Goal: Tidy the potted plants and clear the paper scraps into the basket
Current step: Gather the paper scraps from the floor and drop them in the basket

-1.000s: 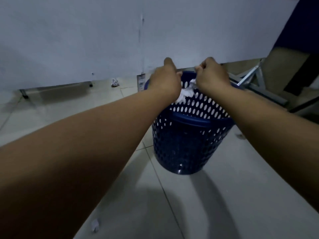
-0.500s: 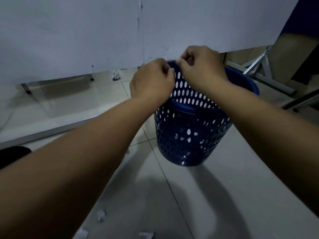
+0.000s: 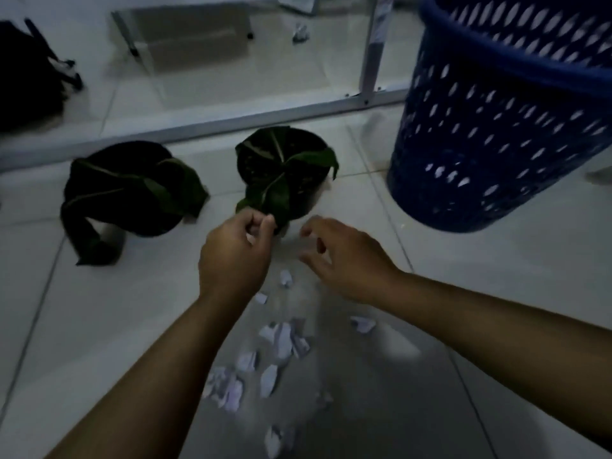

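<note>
Paper scraps (image 3: 281, 339) lie on the near floor, basket (image 3: 496, 127) far right; left hand (image 3: 235, 256) curled, apparently pinching a scrap by the right potted plant (image 3: 284, 167); right hand (image 3: 344, 260) half-open, empty, positioned for gathering

two dark round plant pots (image 3: 123, 187) (image 3: 281, 167) sit side by side far-centre on the pale tiled floor (image 3: 480, 293). blue perforated plastic basket (image 3: 503, 127) far right of them. torn white paper scraps (image 3: 281, 339) lie nearer, btwn both forearms. metal frame rail (image 3: 212, 122) runs behind the pots.
</note>
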